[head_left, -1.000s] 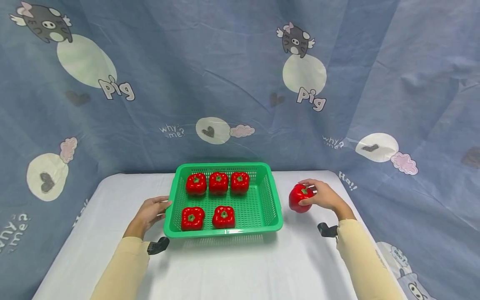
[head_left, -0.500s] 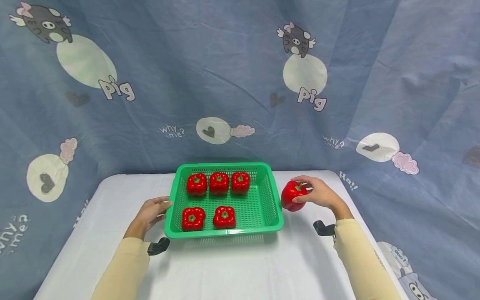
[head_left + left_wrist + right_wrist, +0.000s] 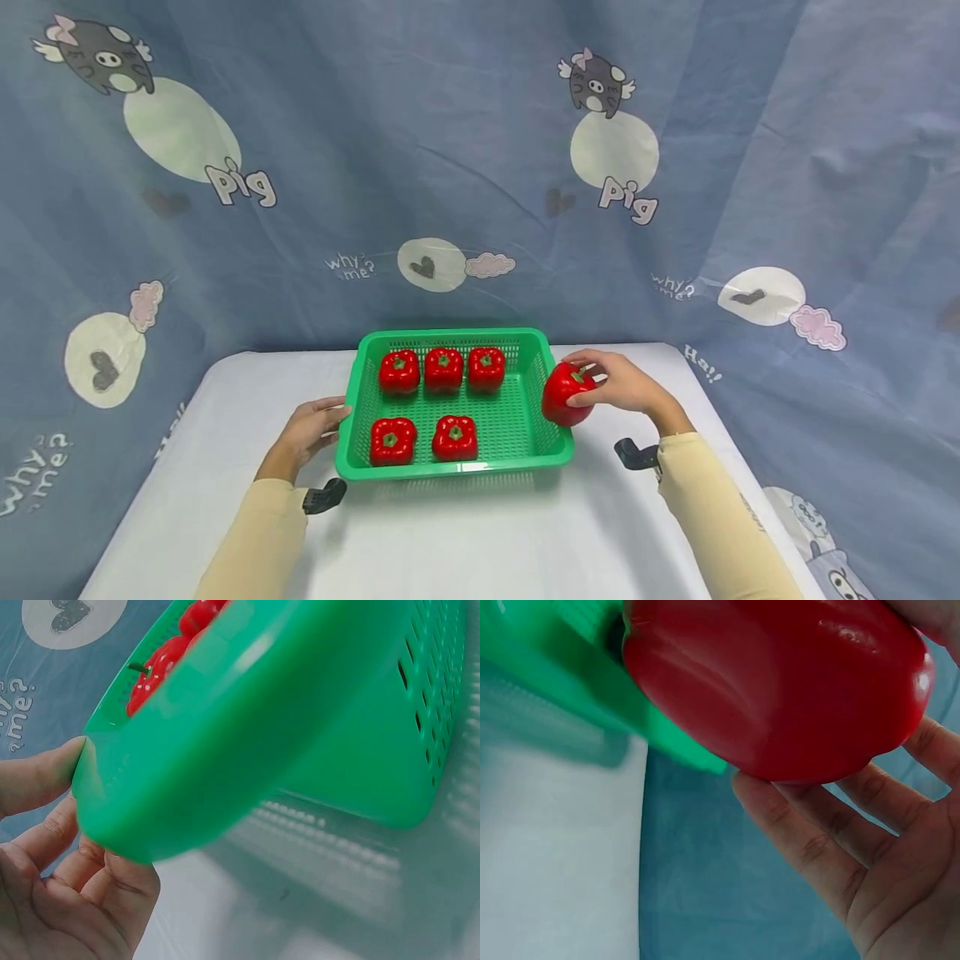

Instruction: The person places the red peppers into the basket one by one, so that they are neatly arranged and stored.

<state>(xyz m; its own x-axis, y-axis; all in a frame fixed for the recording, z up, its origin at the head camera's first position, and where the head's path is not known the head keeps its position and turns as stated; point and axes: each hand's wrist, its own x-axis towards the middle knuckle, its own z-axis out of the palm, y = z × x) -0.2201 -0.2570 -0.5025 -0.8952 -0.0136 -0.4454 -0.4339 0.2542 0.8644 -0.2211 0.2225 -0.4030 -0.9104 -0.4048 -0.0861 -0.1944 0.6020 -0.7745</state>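
Note:
A green plastic basket [image 3: 501, 423] holds red bell peppers: a back row of three, with one at its middle [image 3: 443, 371], and two in front, a left pepper [image 3: 392, 442] and a right pepper [image 3: 454, 438]. My left hand [image 3: 309, 431] pinches the basket's left rim, thumb [image 3: 45, 776] on one side and fingers below in the left wrist view. Another red bell pepper [image 3: 562, 400] is held between the thumb and fingers of my right hand [image 3: 628, 386]. It overlaps the basket's right rim in the head view, its green stem turned up and toward the hand.
The basket stands toward the back of a white-covered table [image 3: 465, 542]. Behind it hangs a blue cloth [image 3: 480, 192] printed with cartoon pigs. A dark wrist-camera mount sits on each wrist, the left mount [image 3: 325, 497] close to the basket's front left corner.
My right hand has carried the bell pepper leftward, from beside the basket to over its right rim. The left hand stays at the left rim. The head view has shifted slightly.

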